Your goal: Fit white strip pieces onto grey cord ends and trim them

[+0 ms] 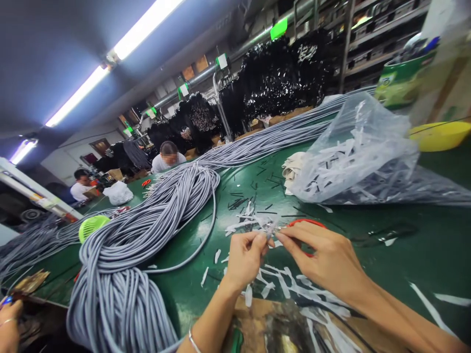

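Note:
My left hand (246,257) is closed in a pinch, thumb against forefinger, above the table's scrap pile. My right hand (327,257) meets it fingertip to fingertip, its thumb and forefinger also pinched together. What lies between the fingertips is too small to make out. A whitish film-like scrap (268,221) shows just beyond them. Red handles (307,222), seemingly of scissors, show behind and below the right fingers; whether that hand grips them I cannot tell. White strips (283,282) and short black pieces (239,202) lie scattered around the hands.
Coiled grey cable (147,235) covers the left of the green table (405,260). A clear plastic bag (364,152) of white scraps sits at right, beside a yellow bowl (439,136). A co-worker's hand (11,318) shows at lower left. Worn cardboard (253,318) lies below my hands.

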### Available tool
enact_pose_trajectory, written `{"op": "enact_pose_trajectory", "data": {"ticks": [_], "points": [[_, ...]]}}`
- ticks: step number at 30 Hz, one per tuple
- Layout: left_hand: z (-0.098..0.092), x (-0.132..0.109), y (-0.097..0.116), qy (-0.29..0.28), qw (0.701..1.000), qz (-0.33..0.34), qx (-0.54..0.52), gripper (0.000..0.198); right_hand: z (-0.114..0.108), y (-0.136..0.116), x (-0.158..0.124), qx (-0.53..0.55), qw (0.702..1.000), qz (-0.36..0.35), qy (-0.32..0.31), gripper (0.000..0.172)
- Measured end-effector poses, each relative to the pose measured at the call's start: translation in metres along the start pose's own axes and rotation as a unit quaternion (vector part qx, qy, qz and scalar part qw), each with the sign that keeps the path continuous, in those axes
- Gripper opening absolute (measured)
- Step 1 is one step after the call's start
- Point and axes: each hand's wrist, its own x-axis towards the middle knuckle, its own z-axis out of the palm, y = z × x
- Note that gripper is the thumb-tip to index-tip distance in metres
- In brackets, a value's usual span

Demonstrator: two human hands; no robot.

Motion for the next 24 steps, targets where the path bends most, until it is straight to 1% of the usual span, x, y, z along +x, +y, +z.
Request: {"op": "enact_pose_trajectory", "data": {"ticks": [3,5,8,10,12,16,18,20,21,23,24], "points": [[0.0003,-0.0006,0.0038,-0.022,0.999,-0.024,-0.039,0.065,-0.0009,-0.0003,0.0016,0.067,0.997,0.024,-0.010,0.036],[0.0006,-0.0013,0.0053,-0.037,0.997,-0.035,-0.059,0.065,-0.0003,0.0000,0.0008,0.135,0.988,0.066,-0.035,0.034],[0.0008,-0.0023,0.0059,-0.055,0.993,-0.051,-0.087,0.064,0.0016,0.0012,-0.0019,0.225,0.959,0.150,-0.087,0.036],[0.0007,-0.0024,0.0051,-0.063,0.991,-0.059,-0.104,0.064,0.0028,0.0019,-0.0032,0.262,0.940,0.189,-0.108,0.040],[0.0002,-0.0020,0.0037,-0.077,0.987,-0.063,-0.125,0.064,0.0032,0.0017,-0.0036,0.285,0.929,0.207,-0.113,0.043],[-0.0014,-0.0003,0.0002,-0.132,0.975,-0.061,-0.166,0.060,0.0012,-0.0028,-0.0016,0.309,0.919,0.220,-0.105,0.046],[-0.0010,-0.0003,-0.0006,-0.144,0.972,-0.060,-0.174,0.059,-0.0006,-0.0053,0.0003,0.316,0.916,0.222,-0.112,0.047],[0.0007,-0.0016,-0.0005,-0.118,0.980,-0.043,-0.153,0.060,-0.0022,-0.0064,0.0023,0.297,0.924,0.210,-0.114,0.045],[0.0021,-0.0026,-0.0004,-0.093,0.987,-0.028,-0.128,0.062,-0.0029,-0.0061,0.0031,0.272,0.937,0.194,-0.105,0.043],[0.0051,-0.0045,-0.0004,-0.033,0.997,0.010,-0.065,0.064,-0.0038,-0.0043,0.0040,0.196,0.969,0.138,-0.065,0.037],[0.0065,-0.0050,-0.0007,-0.012,0.999,0.024,-0.036,0.065,-0.0040,-0.0034,0.0038,0.155,0.982,0.103,-0.040,0.033]]}}
